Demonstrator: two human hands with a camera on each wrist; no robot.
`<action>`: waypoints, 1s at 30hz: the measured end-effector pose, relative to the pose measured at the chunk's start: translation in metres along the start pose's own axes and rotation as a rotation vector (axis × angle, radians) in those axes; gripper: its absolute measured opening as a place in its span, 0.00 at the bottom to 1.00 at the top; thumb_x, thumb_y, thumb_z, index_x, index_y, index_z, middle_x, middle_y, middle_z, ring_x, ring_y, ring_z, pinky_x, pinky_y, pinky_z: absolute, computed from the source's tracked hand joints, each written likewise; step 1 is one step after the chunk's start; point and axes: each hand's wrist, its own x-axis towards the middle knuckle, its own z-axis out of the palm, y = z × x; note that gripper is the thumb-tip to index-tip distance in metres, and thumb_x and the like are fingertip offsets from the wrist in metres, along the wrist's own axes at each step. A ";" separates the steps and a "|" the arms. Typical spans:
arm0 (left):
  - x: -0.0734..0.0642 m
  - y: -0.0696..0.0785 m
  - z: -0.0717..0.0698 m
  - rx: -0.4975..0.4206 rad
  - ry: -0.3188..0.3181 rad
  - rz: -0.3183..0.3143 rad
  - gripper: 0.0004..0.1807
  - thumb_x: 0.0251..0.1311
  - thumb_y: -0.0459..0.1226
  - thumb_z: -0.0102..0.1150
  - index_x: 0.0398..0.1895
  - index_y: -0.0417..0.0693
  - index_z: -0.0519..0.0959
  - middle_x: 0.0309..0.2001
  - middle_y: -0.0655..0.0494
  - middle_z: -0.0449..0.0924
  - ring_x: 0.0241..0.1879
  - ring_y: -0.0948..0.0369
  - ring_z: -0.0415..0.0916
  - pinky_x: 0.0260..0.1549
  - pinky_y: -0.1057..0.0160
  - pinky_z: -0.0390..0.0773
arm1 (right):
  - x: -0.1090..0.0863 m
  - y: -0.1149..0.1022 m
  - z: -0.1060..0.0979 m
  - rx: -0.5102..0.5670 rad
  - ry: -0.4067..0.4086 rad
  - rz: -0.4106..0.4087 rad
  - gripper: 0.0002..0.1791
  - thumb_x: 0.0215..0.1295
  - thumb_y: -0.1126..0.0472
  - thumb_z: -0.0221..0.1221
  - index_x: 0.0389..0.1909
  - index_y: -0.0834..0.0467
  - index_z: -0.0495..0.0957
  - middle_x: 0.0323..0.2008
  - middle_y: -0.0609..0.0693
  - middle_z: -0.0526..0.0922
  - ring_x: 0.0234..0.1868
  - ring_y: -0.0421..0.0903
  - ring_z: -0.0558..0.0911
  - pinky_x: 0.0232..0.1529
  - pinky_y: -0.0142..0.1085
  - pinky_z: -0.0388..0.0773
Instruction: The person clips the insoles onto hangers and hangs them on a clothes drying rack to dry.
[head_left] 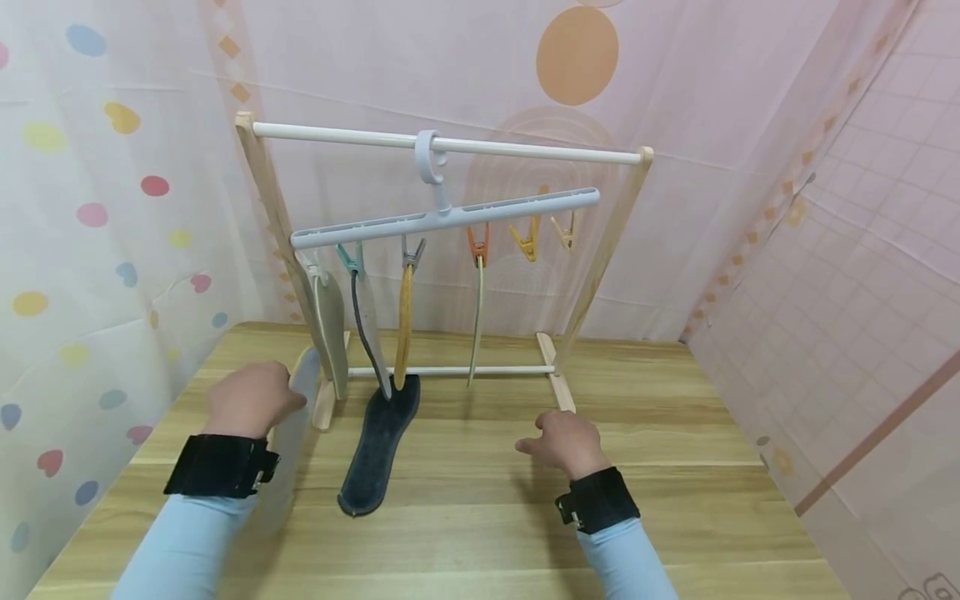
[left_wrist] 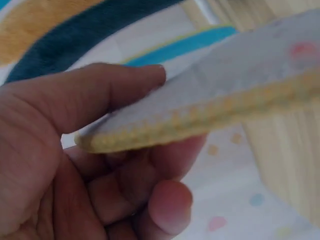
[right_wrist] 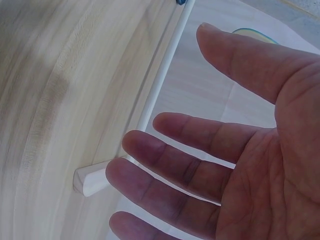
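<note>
My left hand [head_left: 251,400] pinches one end of a light grey insole [left_wrist: 215,90] between thumb and fingers, its yellow stitched edge showing in the left wrist view. In the head view that insole hangs down, blurred, at the rack's left foot. My right hand [head_left: 566,442] is held over the table near the rack's right foot, fingers spread and holding nothing. A dark insole [head_left: 378,450] lies flat on the table between the hands. From a grey-blue hanger [head_left: 446,219] hang a grey insole [head_left: 333,325], a dark-and-grey one [head_left: 367,329], a tan one [head_left: 404,325] and a thin pale one [head_left: 477,317].
A wooden rack with a white top rail [head_left: 337,134] carries the hanger, which tilts up to the right. Orange [head_left: 478,246], yellow [head_left: 529,242] and cream [head_left: 566,233] clips hang on its right half. Patterned curtains [head_left: 360,58] stand behind the wooden table [head_left: 645,533].
</note>
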 end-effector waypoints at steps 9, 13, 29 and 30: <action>-0.011 0.026 -0.010 0.041 -0.047 0.093 0.08 0.50 0.39 0.61 0.21 0.46 0.75 0.21 0.52 0.72 0.22 0.54 0.70 0.19 0.56 0.68 | 0.000 0.000 -0.001 -0.006 0.005 -0.003 0.27 0.58 0.44 0.68 0.47 0.63 0.84 0.41 0.57 0.86 0.34 0.50 0.83 0.30 0.44 0.78; -0.018 0.034 -0.013 0.036 -0.050 0.123 0.07 0.49 0.37 0.61 0.21 0.45 0.75 0.22 0.53 0.72 0.22 0.55 0.69 0.19 0.56 0.68 | 0.001 0.001 -0.002 -0.007 0.005 -0.006 0.27 0.58 0.43 0.68 0.47 0.63 0.84 0.41 0.57 0.86 0.35 0.51 0.84 0.30 0.44 0.78; -0.033 0.070 -0.007 0.042 -0.063 0.231 0.05 0.53 0.36 0.61 0.28 0.42 0.78 0.22 0.55 0.73 0.21 0.57 0.69 0.19 0.59 0.69 | 0.000 0.002 -0.004 0.001 -0.003 0.003 0.28 0.59 0.43 0.67 0.48 0.63 0.84 0.43 0.57 0.86 0.35 0.51 0.83 0.30 0.43 0.77; -0.033 0.073 -0.005 0.048 -0.052 0.233 0.05 0.53 0.36 0.61 0.27 0.42 0.78 0.21 0.55 0.73 0.20 0.57 0.69 0.19 0.59 0.69 | 0.000 0.002 -0.004 -0.005 -0.003 0.000 0.28 0.59 0.43 0.67 0.48 0.63 0.84 0.43 0.57 0.86 0.36 0.52 0.83 0.30 0.43 0.78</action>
